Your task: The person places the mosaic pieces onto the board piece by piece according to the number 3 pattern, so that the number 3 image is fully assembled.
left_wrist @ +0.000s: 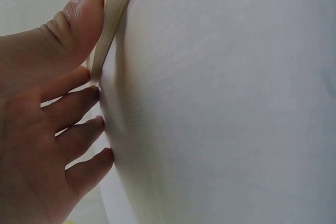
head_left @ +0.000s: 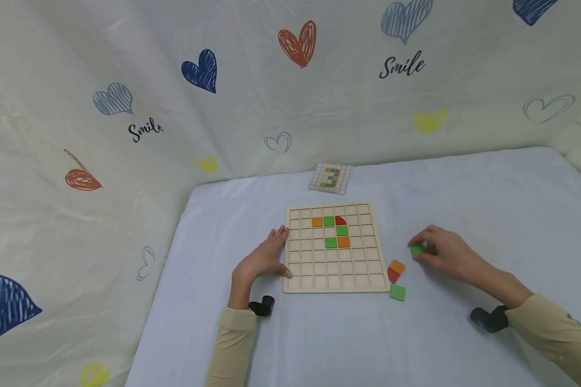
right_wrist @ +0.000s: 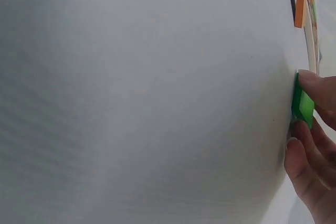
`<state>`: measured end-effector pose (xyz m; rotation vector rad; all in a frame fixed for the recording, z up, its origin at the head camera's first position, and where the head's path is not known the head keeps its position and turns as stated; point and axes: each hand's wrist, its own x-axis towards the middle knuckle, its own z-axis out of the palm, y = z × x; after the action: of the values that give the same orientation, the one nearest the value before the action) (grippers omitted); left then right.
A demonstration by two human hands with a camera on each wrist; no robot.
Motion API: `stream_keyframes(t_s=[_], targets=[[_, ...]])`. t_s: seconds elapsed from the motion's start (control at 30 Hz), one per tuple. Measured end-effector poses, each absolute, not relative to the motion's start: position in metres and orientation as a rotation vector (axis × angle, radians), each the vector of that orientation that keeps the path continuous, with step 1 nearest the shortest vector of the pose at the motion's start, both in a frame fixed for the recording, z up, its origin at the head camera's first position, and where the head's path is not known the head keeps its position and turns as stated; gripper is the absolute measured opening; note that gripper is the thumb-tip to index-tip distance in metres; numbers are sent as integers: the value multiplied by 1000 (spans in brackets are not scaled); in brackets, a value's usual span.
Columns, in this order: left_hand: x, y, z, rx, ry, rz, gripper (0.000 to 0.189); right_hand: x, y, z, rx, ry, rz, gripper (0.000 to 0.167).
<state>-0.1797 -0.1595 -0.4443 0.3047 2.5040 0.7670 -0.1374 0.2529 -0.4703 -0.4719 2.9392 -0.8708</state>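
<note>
A wooden grid board (head_left: 310,269) lies on the white-covered table. In its upper cells sit green, orange and red tiles, among them a red quarter-round tile (head_left: 340,220). My left hand (head_left: 261,260) rests at the board's left edge with fingers spread and the thumb on the lower left corner. The left wrist view shows the thumb against the board's side (left_wrist: 116,14). Right of the board, my right hand (head_left: 447,252) pinches a green square tile (head_left: 417,249) between thumb and fingers. In the right wrist view that green tile (right_wrist: 306,106) is close over the cloth.
Beside the board's lower right corner lie an orange tile (head_left: 397,266), a red tile (head_left: 393,276) and a green tile (head_left: 397,292). A pattern card (head_left: 318,177) with a printed grid lies behind the board. Behind the table hangs a heart-printed cloth (head_left: 252,107).
</note>
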Motion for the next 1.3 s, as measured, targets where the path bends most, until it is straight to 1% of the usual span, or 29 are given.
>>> stream_keyframes(t_s=[0.17, 0.5, 0.73, 1.3], targets=[[-180, -160, -444, 319, 2504, 766, 115, -142, 250, -468, -440, 2949, -905, 24], [-181, -161, -446, 325, 2499, 764, 115, -147, 247, -464, -539, 2944, -982, 22], [-183, -162, -448, 332, 2502, 748, 115, -151, 245, -463, -451, 2864, -1062, 17], [-181, -162, -448, 312, 2489, 797, 116, -153, 225, -459, -390, 2711, -1182, 21]])
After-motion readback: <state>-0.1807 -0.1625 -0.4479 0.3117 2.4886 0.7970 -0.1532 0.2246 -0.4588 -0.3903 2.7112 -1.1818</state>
